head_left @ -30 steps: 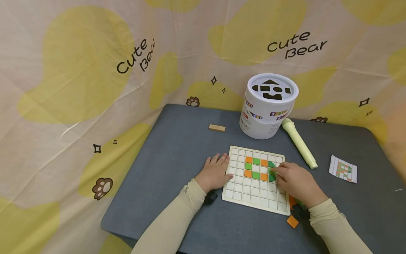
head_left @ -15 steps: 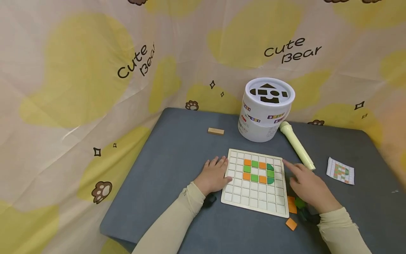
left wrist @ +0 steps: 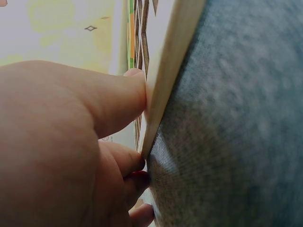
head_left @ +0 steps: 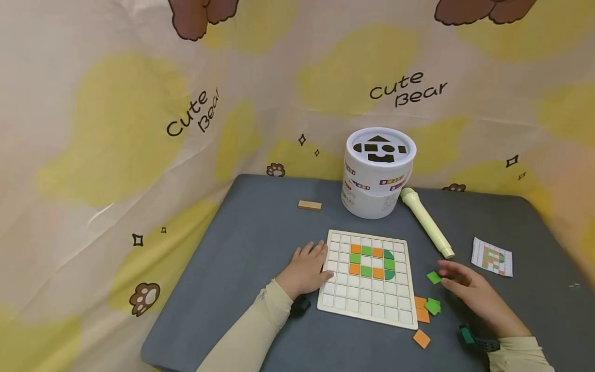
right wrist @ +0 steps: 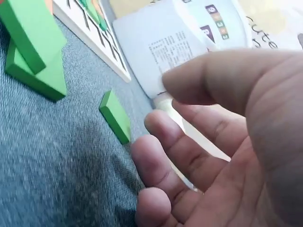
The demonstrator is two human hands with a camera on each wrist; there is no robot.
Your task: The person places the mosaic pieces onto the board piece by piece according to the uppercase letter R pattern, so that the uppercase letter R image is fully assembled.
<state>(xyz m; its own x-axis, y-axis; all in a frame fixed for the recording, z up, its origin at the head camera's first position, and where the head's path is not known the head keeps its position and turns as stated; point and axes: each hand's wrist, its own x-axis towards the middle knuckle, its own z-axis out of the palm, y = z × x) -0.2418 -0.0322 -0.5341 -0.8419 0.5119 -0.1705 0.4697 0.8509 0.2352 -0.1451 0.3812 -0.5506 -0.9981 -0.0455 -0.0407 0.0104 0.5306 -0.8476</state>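
A white gridded board [head_left: 346, 304] lies on the table, with orange, green and dark green pieces [head_left: 389, 274] set in its cells around some white ones. My left hand [head_left: 304, 271] rests at the board's left edge. In the left wrist view its thumb [left wrist: 120, 97] lies on the board's rim [left wrist: 163, 71], with the other fingers along the edge. My right hand [head_left: 481, 297] hovers right of the board, thumb and fingers apart and holding nothing. Just left of its fingertips lies a single green tile [head_left: 434, 278], also seen in the right wrist view [right wrist: 115, 117].
Beside the board's lower right corner are stacked green tiles [head_left: 433, 307], orange tiles [head_left: 421, 311] and a separate orange tile [head_left: 421, 339]. Behind stand a white bucket [head_left: 376, 191] and a small wooden block [head_left: 309, 205]. A pale yellow microphone-shaped stick [head_left: 427, 222] and a pattern card [head_left: 491, 257] lie right.
My right hand has left the dark green and green pieces on the board and moved right, past the board's upper corner, to the loose green tile. The left hand stays at the edge.
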